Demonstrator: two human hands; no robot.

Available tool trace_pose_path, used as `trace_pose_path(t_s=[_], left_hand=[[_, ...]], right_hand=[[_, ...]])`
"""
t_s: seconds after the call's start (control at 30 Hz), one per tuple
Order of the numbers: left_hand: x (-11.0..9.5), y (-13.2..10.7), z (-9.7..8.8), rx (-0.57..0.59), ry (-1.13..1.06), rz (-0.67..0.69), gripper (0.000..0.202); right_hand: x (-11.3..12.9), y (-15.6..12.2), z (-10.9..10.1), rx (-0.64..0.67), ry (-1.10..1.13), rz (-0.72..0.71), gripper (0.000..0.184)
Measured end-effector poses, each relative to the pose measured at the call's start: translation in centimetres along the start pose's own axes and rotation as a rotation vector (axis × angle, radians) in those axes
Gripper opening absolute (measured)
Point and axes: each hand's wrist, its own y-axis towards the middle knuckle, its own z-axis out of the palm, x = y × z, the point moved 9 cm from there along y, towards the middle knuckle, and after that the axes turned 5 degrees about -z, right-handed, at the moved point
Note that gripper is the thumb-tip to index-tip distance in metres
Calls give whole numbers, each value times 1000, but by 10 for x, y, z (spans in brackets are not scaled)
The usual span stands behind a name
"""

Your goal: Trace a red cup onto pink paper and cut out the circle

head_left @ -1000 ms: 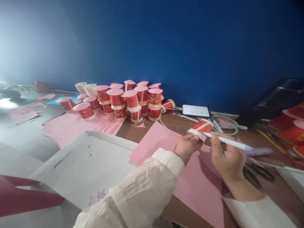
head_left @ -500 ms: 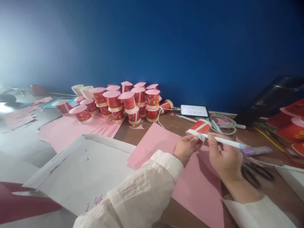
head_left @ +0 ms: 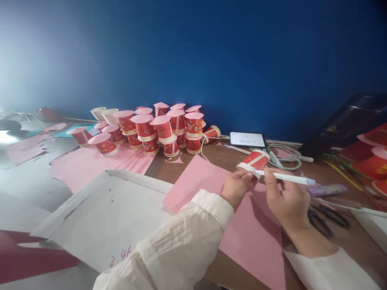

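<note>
A red paper cup [head_left: 255,159] with a pale rim lies tilted above the pink paper. My left hand [head_left: 237,187] is closed on the cup's near edge, thumb and fingers pinching there. In my right hand [head_left: 286,197] a slim white pen [head_left: 287,177] is gripped, and its left end meets the cup's rim close to my left thumb. Beneath both hands spreads a sheet of pink paper [head_left: 208,177]. The pen's exact contact point is small and partly covered by my fingers.
Several red cups with pink paper discs on top [head_left: 165,129] stand stacked by the blue wall. A phone [head_left: 247,139] with a timer, coiled cables [head_left: 290,151], black scissors [head_left: 328,221] and a purple tube [head_left: 328,190] lie right. A white box lid [head_left: 90,217] is at left.
The pen has shifted slightly, its right end moving a little rightward and up. The left hand and the cup stay almost in place.
</note>
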Motion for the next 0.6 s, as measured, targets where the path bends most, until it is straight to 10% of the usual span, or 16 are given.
trace_pose_path(t_s=[0.6], left_hand=[[2, 0, -1, 14, -29, -14, 38]], right_hand=[[-7, 2, -4, -18, 33, 103, 28]])
